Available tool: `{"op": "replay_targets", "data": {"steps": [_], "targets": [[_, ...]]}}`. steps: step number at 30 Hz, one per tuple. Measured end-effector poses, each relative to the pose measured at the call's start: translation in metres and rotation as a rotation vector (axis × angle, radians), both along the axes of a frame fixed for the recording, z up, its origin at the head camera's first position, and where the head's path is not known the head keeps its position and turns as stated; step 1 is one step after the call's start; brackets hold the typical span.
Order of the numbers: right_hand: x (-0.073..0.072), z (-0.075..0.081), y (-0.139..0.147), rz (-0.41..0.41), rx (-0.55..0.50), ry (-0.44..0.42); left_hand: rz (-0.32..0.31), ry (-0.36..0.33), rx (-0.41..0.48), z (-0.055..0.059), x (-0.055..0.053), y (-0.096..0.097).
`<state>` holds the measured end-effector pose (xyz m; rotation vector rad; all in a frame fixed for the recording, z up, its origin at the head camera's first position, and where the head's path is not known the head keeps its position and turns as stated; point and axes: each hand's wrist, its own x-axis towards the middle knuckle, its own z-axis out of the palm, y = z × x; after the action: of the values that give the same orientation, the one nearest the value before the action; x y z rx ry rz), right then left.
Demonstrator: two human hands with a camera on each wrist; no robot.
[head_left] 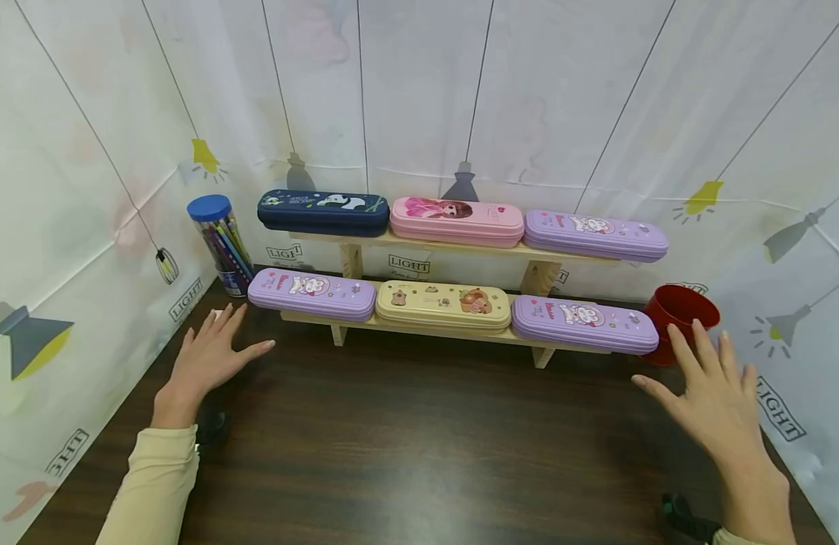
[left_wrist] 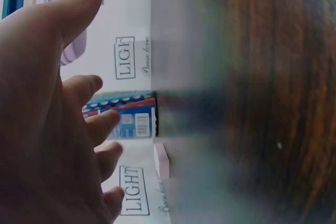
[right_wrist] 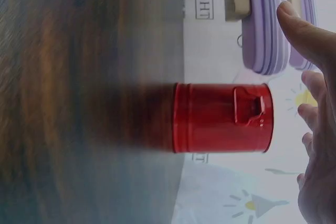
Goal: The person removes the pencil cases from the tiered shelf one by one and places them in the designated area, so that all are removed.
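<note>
My left hand hovers with spread fingers at the left, near a clear tub of pencils with a blue lid and a purple pencil case. At the right, my right hand is held out with fingers apart, just in front of a red metal bucket. Neither hand holds anything. On the lower shelf a yellow pencil case sits between the purple one and another purple pencil case. The upper shelf bears a navy panda case, a pink case and a third purple case.
A two-tier wooden shelf stands at the back of the dark wooden table. Printed white curtains enclose the back and sides. A small pale pink block lies by the pencil tub in the left wrist view.
</note>
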<state>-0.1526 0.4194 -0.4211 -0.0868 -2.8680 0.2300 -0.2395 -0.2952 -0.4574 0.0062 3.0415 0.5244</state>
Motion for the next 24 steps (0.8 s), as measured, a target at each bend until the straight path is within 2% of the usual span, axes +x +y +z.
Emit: {"op": "replay_targets", "data": {"steps": [6,13,17,21,24], "targets": [[-0.007,0.008,-0.014,0.063,-0.010,0.053,-0.020,-0.035,0.073,0.000,-0.007,0.004],[-0.020,0.010,-0.032,0.140,-0.022,0.103,0.022,-0.101,0.207,-0.003,-0.013,0.009],[-0.025,0.012,-0.040,0.168,-0.030,0.111,0.000,-0.112,0.281,-0.005,-0.018,0.013],[-0.031,0.013,-0.046,0.191,-0.030,0.107,0.005,-0.143,0.382,-0.006,-0.021,0.020],[-0.036,0.012,-0.051,0.208,-0.031,0.109,0.008,-0.140,0.493,-0.005,-0.022,0.025]]}}
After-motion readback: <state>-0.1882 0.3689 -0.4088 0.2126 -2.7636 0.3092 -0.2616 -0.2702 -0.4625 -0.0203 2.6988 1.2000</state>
